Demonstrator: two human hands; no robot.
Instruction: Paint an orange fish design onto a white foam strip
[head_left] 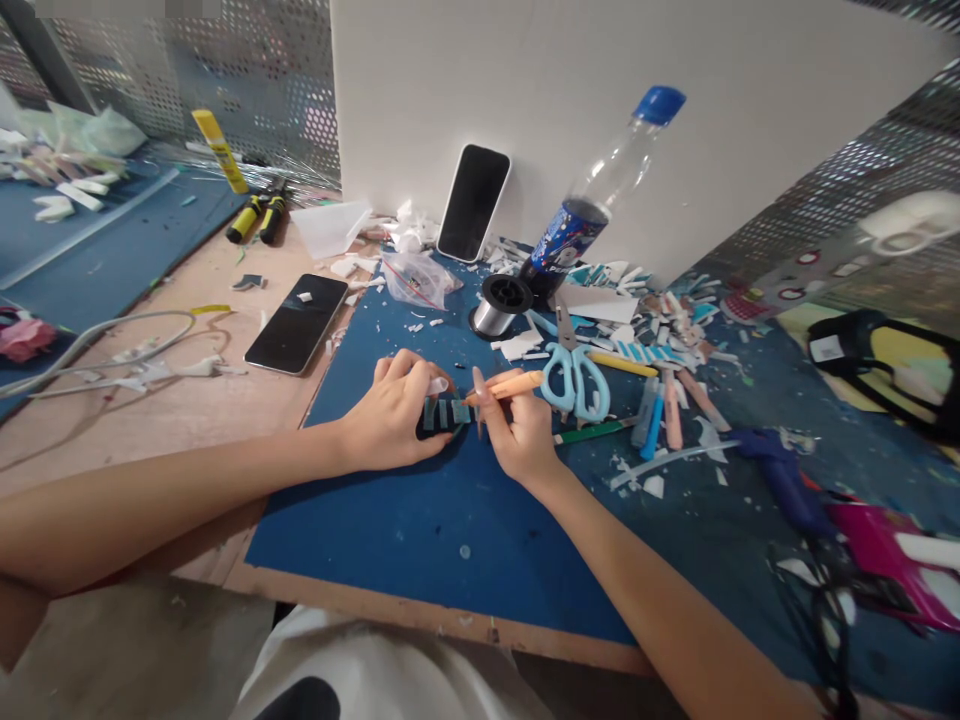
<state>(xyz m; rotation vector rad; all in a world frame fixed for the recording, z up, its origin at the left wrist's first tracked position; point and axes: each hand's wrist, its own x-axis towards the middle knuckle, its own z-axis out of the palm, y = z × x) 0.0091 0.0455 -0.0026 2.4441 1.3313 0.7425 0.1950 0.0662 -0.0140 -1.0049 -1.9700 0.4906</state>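
My left hand (397,405) is closed around a small dark piece with teal stripes (442,412), holding it just above or on the blue mat. Its fingers cover much of the piece, so its full shape is hidden. In my right hand (521,430) is an orange pen (514,386), pinched between thumb and fingers. The pen's tip points left and meets or nearly meets the striped piece; contact is too small to tell. Light-blue scissors (574,375) lie just beyond my right hand, with a green-handled tool (592,433) beside it.
A wire spool (499,308), a soda bottle (566,235) and an upright phone (474,203) stand behind the hands. Another phone (296,325) lies to the left. Rightward are foam scraps, several markers (654,418), a glue gun (780,480) and a pink tool (892,560).
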